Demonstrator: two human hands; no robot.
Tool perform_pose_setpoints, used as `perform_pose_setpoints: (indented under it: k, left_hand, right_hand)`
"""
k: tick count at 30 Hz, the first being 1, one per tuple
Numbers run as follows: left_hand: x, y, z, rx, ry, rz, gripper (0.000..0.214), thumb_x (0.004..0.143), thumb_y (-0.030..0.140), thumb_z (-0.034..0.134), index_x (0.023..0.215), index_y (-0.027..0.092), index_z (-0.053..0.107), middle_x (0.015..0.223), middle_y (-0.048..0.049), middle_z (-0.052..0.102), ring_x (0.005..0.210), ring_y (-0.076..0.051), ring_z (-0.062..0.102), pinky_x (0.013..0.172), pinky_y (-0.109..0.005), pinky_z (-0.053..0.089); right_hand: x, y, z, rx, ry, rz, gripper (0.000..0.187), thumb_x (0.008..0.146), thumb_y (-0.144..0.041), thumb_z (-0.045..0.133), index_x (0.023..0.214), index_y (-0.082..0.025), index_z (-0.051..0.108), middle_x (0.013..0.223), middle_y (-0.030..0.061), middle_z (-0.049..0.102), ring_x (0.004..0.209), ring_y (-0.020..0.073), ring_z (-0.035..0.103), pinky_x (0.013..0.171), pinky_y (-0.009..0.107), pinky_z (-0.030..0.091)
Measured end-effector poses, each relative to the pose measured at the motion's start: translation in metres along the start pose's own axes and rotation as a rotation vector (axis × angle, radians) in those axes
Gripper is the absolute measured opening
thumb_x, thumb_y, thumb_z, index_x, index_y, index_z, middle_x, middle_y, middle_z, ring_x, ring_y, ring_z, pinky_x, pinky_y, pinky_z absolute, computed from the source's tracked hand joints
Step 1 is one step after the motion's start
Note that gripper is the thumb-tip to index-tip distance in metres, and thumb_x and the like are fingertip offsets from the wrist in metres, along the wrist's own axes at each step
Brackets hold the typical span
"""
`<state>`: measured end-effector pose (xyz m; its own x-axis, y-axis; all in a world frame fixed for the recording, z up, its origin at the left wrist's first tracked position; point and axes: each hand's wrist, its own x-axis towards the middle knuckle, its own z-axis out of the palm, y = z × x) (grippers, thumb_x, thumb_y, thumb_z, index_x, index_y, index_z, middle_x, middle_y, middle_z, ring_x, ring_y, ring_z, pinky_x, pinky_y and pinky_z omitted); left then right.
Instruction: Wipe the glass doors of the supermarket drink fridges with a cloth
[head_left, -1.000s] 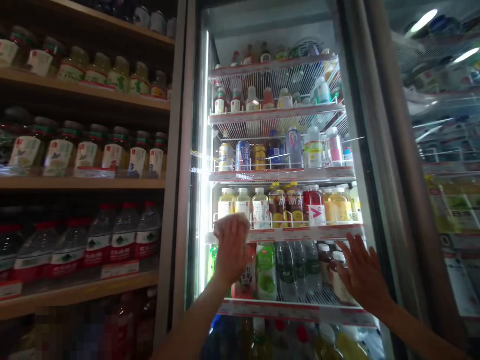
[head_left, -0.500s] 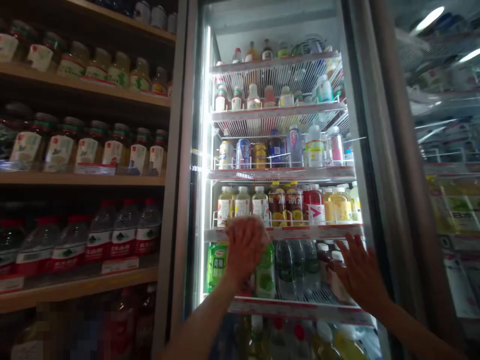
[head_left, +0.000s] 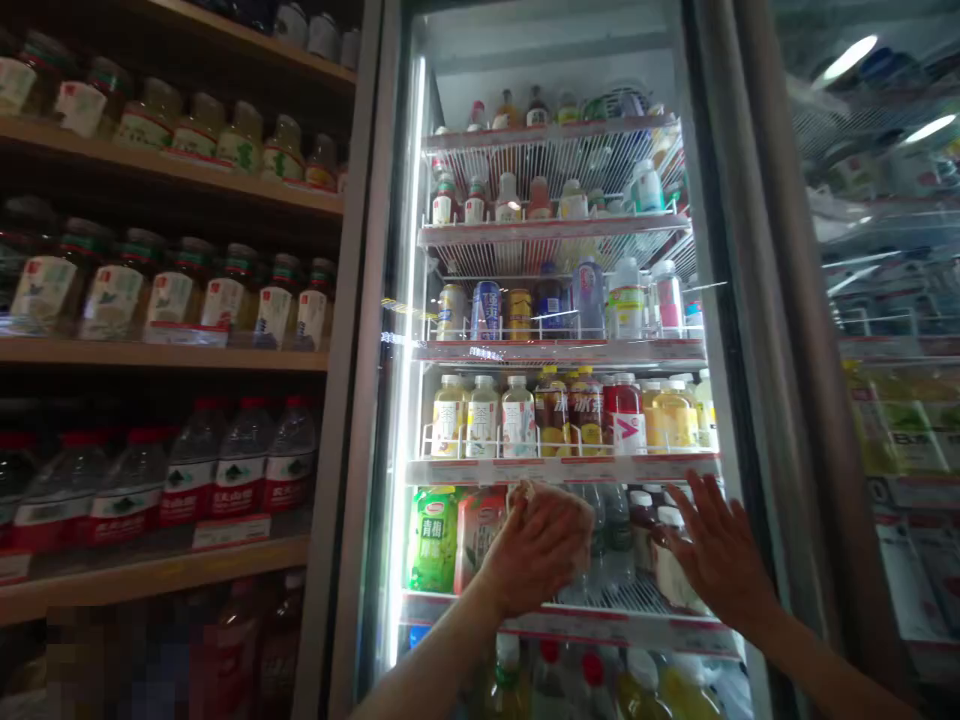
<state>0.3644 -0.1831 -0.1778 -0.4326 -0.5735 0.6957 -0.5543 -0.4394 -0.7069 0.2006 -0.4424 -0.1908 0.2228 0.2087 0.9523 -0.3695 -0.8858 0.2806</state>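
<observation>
My left hand (head_left: 541,548) is closed round a light cloth (head_left: 526,492) that peeks out above the fingers, and it presses on the glass door (head_left: 555,60) of a lit drinks fridge, level with the shelf of green and clear bottles (head_left: 433,538). My right hand (head_left: 716,548) lies flat on the same glass near the door's right edge, fingers spread, holding nothing. Behind it stand small white-capped bottles (head_left: 667,548).
Inside the fridge, wire shelves (head_left: 562,352) carry cans, tea bottles and juice bottles. To the left, wooden shelves (head_left: 165,357) hold jars and red-labelled water bottles (head_left: 240,465). A second fridge door (head_left: 892,300) stands at the right, reflecting ceiling lights.
My left hand with the cloth has slid down and to the right across the glass, from the shelf rail to the bottle row below. My right hand has stayed flat in place.
</observation>
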Motion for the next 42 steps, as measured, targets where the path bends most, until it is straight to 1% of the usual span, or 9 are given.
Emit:
perform_pose_setpoints:
  k: [2,8,14,19,22,28,33,36,42]
  left_hand:
    - [0.001,-0.007,0.0,0.013,-0.014,0.0,0.047,0.088,0.046,0.038,0.133,0.031,0.039,0.148,0.0028,0.025,0.139,-0.024,0.015,0.112,-0.05,0.004]
    - [-0.011,-0.044,-0.005,0.186,0.23,-0.784,0.057,0.09,0.03,0.037,0.142,0.014,0.02,0.149,-0.014,0.019,0.139,-0.03,0.008,0.108,-0.056,0.013]
    - [0.008,0.018,0.005,-0.006,-0.001,-0.011,0.053,0.086,0.052,0.039,0.134,0.03,0.038,0.148,0.0005,0.027,0.137,-0.024,0.02,0.112,-0.048,0.005]
    - [-0.019,-0.055,-0.005,0.234,0.307,-0.714,0.055,0.09,0.032,0.037,0.142,0.024,0.021,0.148,-0.0089,0.024,0.138,-0.026,0.016,0.107,-0.053,0.019]
    - [-0.022,-0.048,-0.003,0.299,0.375,-0.954,0.06,0.09,0.026,0.037,0.143,0.014,0.012,0.149,-0.0194,0.015,0.138,-0.034,0.007,0.102,-0.063,0.017]
    - [-0.006,0.031,0.009,-0.052,0.087,-0.341,0.049,0.086,0.037,0.045,0.134,0.03,0.039,0.14,-0.0016,0.042,0.136,-0.023,0.023,0.113,-0.047,0.008]
    - [-0.036,-0.035,-0.003,0.159,0.302,-0.845,0.055,0.088,0.027,0.042,0.14,0.022,0.027,0.144,-0.0135,0.032,0.136,-0.029,0.022,0.106,-0.056,0.022]
    - [-0.031,-0.031,-0.001,0.228,0.345,-0.953,0.057,0.088,0.027,0.042,0.141,0.02,0.024,0.147,-0.0151,0.025,0.137,-0.032,0.017,0.102,-0.061,0.023]
    - [0.002,0.02,0.006,-0.039,0.057,-0.271,0.044,0.085,0.04,0.047,0.127,0.028,0.048,0.139,-0.0024,0.043,0.137,-0.024,0.019,0.112,-0.048,0.009]
  right_hand:
    - [-0.001,0.005,-0.002,0.001,-0.026,-0.03,0.062,0.09,-0.03,0.033,0.146,-0.027,0.004,0.153,0.0054,0.008,0.137,0.0303,0.017,0.102,0.052,0.029]
    - [0.001,-0.004,-0.004,0.017,-0.032,0.024,0.067,0.09,-0.031,0.035,0.146,-0.025,-0.001,0.153,0.0084,0.004,0.138,0.0332,0.014,0.102,0.056,0.026]
    - [0.0,0.005,-0.003,-0.002,-0.036,-0.034,0.063,0.091,-0.029,0.034,0.146,-0.027,0.003,0.153,0.0057,0.007,0.138,0.0305,0.016,0.102,0.052,0.029]
    - [0.0,0.003,-0.003,0.004,-0.033,-0.008,0.064,0.091,-0.029,0.035,0.146,-0.027,0.003,0.153,0.0055,0.006,0.138,0.0297,0.016,0.103,0.051,0.027]
    - [0.002,-0.007,0.0,0.023,-0.015,0.064,0.065,0.09,-0.031,0.036,0.146,-0.024,0.003,0.153,0.0077,0.006,0.138,0.0313,0.014,0.104,0.055,0.025]
    - [-0.002,0.004,0.001,0.02,-0.023,0.015,0.063,0.089,-0.027,0.036,0.145,-0.026,0.008,0.152,0.0061,0.012,0.138,0.0289,0.016,0.104,0.052,0.027]
    - [-0.002,0.004,-0.001,0.027,-0.033,-0.006,0.066,0.089,-0.025,0.037,0.146,-0.026,0.003,0.153,0.0055,0.007,0.138,0.0293,0.015,0.104,0.051,0.027]
    - [-0.001,-0.006,0.0,0.038,-0.012,0.048,0.068,0.089,-0.027,0.038,0.146,-0.025,0.001,0.153,0.0065,0.004,0.138,0.0314,0.013,0.105,0.054,0.024]
    - [-0.001,0.0,-0.005,0.034,-0.04,0.004,0.066,0.088,-0.021,0.038,0.146,-0.023,0.006,0.152,0.0086,0.012,0.138,0.0289,0.014,0.103,0.05,0.029]
